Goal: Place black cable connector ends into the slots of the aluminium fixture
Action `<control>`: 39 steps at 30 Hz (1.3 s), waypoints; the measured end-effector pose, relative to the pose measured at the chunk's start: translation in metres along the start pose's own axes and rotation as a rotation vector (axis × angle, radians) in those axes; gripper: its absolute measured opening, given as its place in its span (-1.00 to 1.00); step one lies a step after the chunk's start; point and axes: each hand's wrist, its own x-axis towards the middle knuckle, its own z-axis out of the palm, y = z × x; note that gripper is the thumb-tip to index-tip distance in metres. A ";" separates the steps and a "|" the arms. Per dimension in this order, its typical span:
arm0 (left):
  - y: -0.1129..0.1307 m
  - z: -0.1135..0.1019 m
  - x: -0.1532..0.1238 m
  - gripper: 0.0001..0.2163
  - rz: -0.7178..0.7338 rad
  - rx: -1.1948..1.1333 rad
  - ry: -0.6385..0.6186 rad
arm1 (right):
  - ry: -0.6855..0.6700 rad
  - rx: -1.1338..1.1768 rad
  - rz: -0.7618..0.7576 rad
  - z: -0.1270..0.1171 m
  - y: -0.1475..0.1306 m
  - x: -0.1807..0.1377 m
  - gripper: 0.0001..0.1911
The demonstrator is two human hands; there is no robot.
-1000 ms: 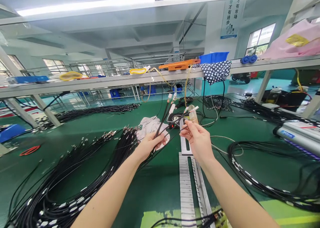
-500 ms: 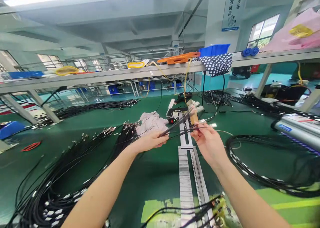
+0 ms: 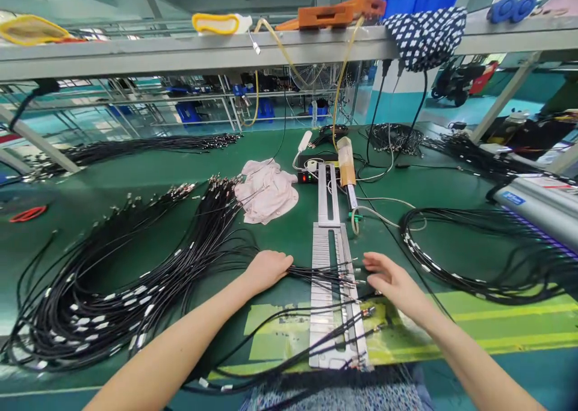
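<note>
"Black cables (image 3: 303, 272) lay crosswise over the slotted metal plate (image 3: 320, 245), your left hand (image 3: 268, 271) closed on them!"

"And your right hand (image 3: 392, 281)?"

"Fingers loosely parted, seemingly empty, just right of the cable tips (image 3: 357, 271), nearer them than your left!"

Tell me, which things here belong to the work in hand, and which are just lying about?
Seemingly in use:
- black cables under the left hand, their ends near the open right hand
- slotted metal plate beneath those cables

Apparently just lying about:
- crumpled pale cloth
- red loop
- orange piece on the shelf
- patterned cloth draped there
</note>
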 end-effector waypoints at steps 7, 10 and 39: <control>0.003 -0.027 0.008 -0.58 0.085 -0.367 0.084 | -0.045 -0.015 -0.034 -0.004 -0.021 0.038 -0.60; 0.014 -0.032 0.028 -0.73 0.097 -0.513 0.035 | -0.072 -0.004 -0.084 0.004 -0.034 0.062 -0.62; -0.057 -0.010 0.080 -0.74 -0.105 -0.670 0.033 | 0.126 -0.639 -0.420 0.014 0.001 0.081 -0.75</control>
